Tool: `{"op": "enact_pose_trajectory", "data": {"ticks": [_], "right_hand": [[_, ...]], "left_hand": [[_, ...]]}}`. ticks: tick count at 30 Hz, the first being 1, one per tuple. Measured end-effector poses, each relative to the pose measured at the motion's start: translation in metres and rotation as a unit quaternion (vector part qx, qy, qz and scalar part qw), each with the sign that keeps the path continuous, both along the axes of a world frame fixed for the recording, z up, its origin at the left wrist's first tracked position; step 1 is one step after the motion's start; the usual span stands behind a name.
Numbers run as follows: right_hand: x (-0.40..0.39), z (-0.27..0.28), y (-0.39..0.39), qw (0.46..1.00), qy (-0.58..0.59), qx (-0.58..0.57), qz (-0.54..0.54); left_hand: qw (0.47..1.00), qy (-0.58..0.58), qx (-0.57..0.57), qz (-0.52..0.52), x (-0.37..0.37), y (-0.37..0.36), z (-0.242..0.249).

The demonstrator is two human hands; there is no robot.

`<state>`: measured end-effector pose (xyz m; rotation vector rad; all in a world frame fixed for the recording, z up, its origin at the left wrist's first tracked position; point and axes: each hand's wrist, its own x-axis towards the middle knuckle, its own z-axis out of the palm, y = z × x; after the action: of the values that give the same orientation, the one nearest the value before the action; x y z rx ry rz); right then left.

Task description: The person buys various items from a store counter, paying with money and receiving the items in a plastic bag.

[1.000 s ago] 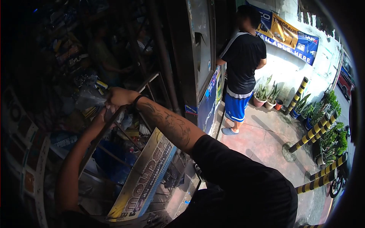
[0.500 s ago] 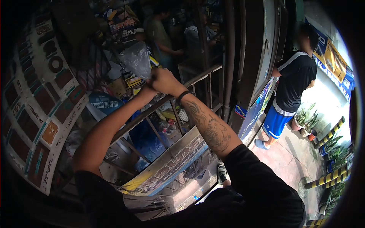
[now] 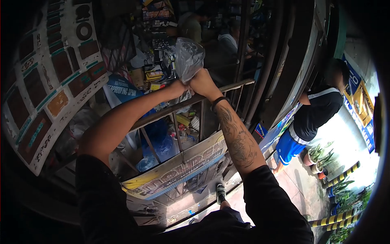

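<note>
Both hands meet above a metal railing [image 3: 227, 90] at a cluttered shop front, and between them they grip a clear plastic bag [image 3: 188, 59]. The right hand [image 3: 203, 83] is closed into a fist around the gathered neck of the bag, with a dark band on its wrist. The left hand [image 3: 178, 87] is pressed against the right one, its fingers closed on the same neck from the other side. The bag stands up from the two fists, puffed and crinkled; what it holds cannot be made out. The bag is just above the top bar of the railing, near that bar's far end, and the left forearm lies along the bar.

Below the railing hangs a yellow and blue banner [image 3: 178, 173] with large letters. To the left of the hands stands a board of sample tiles [image 3: 48, 81], and behind the bag the counter is heaped with small boxes and packets [image 3: 152, 75]. Two people sit or stand in the dark interior beyond. To the right, on the pavement, a person in a black shirt and blue shorts [image 3: 313, 118] faces the wall beside potted plants [image 3: 319, 156].
</note>
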<state>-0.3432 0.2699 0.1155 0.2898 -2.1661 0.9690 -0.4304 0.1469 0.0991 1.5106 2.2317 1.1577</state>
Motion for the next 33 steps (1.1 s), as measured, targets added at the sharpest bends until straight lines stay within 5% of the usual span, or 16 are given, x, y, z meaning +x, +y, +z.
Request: {"op": "enact_pose_trajectory", "data": {"ticks": [3,10,18,20,22,23,24,25,26,27,29,33], "right_hand": [[0.000,0.001,0.001,0.997,0.018,0.071,0.026],[-0.011,-0.003,0.003,0.983,0.073,0.166,0.026],[-0.010,0.001,0.005,0.984,0.041,0.174,0.016],[-0.002,0.005,0.001,0.994,-0.055,0.098,0.006],[-0.007,0.000,0.003,0.995,-0.041,0.093,0.004],[-0.017,-0.007,0.011,0.958,0.021,0.284,-0.047],[0.006,0.007,-0.002,0.981,-0.091,0.159,-0.060],[-0.008,-0.002,0.001,0.987,-0.058,0.132,-0.078],[-0.023,-0.012,0.004,0.990,-0.024,0.104,-0.096],[-0.027,-0.015,0.012,0.942,0.066,0.317,-0.091],[-0.037,-0.016,0.011,0.988,-0.018,0.122,-0.090],[-0.034,-0.014,0.024,0.911,0.026,0.400,-0.094]], "left_hand": [[0.998,-0.044,-0.027,-0.029,-0.010,-0.005,0.009],[0.997,0.071,-0.035,-0.019,-0.032,-0.008,-0.002],[0.991,-0.109,-0.072,-0.041,-0.017,-0.003,0.010],[0.992,-0.036,-0.118,-0.019,-0.002,-0.010,0.019],[0.958,0.154,-0.241,-0.033,-0.013,-0.012,0.014],[0.908,0.356,-0.201,-0.089,-0.015,-0.013,0.008],[0.873,0.422,-0.221,-0.108,-0.039,-0.011,-0.007],[0.880,0.398,-0.228,-0.126,-0.029,-0.016,0.000],[0.929,0.251,-0.273,-0.011,0.000,-0.016,0.014],[0.939,0.220,-0.263,0.001,-0.005,-0.015,0.009],[0.966,0.129,-0.222,-0.018,-0.016,-0.011,0.003],[0.971,0.079,-0.224,0.025,-0.002,-0.008,0.009]]}}
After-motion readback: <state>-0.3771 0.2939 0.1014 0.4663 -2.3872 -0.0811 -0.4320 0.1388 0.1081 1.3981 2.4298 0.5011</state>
